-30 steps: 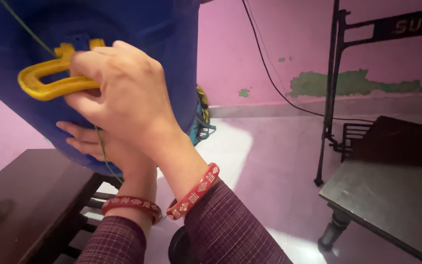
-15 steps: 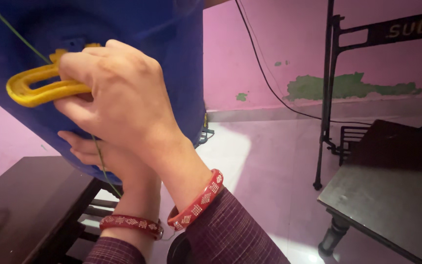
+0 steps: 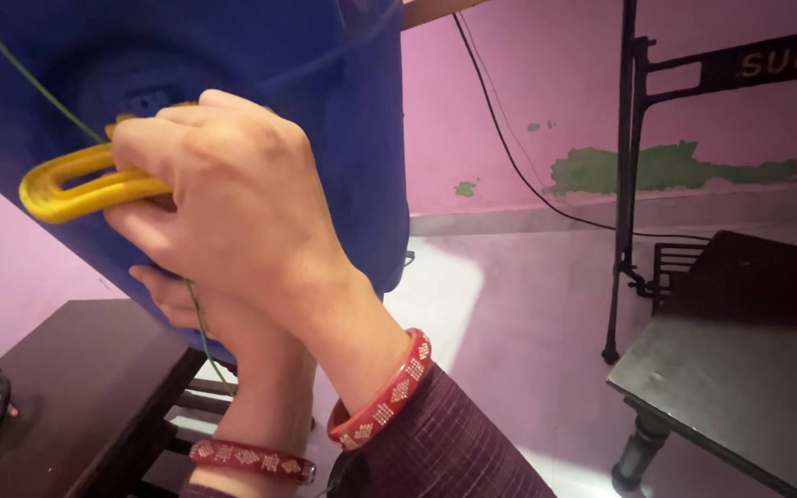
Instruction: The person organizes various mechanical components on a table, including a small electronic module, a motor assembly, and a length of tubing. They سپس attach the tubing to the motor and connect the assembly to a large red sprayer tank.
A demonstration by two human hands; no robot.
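Up against the blue plastic drum (image 3: 325,111) that fills the top left of the view, the right hand (image 3: 232,198) has its fingers curled tight around a yellow loop handle (image 3: 62,189), which sits on the drum's round face and juts out to the left. Underneath, the left hand (image 3: 196,309) presses on the drum's lower edge; only its fingers peek out, lying together on the plastic, and whether they pinch anything cannot be told. A thin green cord (image 3: 20,69) runs down across the drum and passes between the two hands. Below stands a dark wooden table (image 3: 76,387), the drum hanging above its right edge. A good grip here looks like a matter of keeping the lower hand braced so the drum cannot swing while the upper hand works the handle, and keeping the cord out from under the knuckles. Red bangles (image 3: 385,397) circle both wrists.
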